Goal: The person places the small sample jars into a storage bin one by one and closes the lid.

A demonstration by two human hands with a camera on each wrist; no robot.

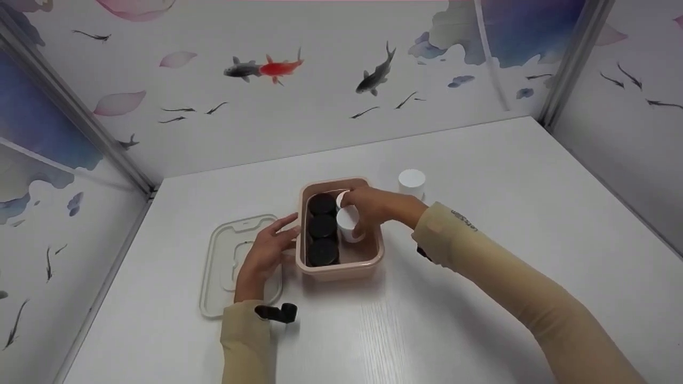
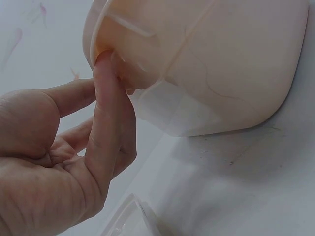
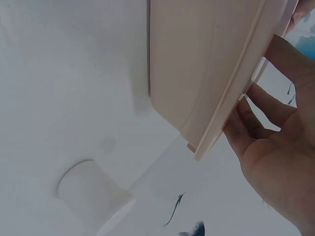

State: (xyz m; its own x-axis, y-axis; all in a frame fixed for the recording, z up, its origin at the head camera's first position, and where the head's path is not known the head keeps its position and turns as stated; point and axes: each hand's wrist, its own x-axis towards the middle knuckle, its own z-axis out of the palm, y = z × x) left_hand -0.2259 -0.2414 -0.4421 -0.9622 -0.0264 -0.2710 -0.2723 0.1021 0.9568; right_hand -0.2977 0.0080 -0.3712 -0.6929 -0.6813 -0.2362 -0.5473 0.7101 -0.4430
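Observation:
A pink plastic box [image 1: 340,271] holds a row of black-lidded jars [image 1: 323,226] along its left side and white-topped jars beside them. My right hand [image 1: 371,205] reaches over the box's right rim and grips a white-topped jar [image 1: 348,220] with thumb and fingers. Behind that jar, another white top [image 1: 340,200] is partly hidden by the fingers. In the right wrist view the box wall hides the fingertips. My left hand [image 1: 267,245] touches the left side of the box, fingers extended; in the left wrist view the fingertips [image 2: 106,61] rest under the rim.
A pale rectangular lid [image 1: 213,266] lies on the table left of the box, partly under the left hand and forearm. One white jar [image 1: 412,182] stands on the table [image 1: 480,266] behind the right wrist. Printed panels [image 1: 320,122] border the table at the back and sides.

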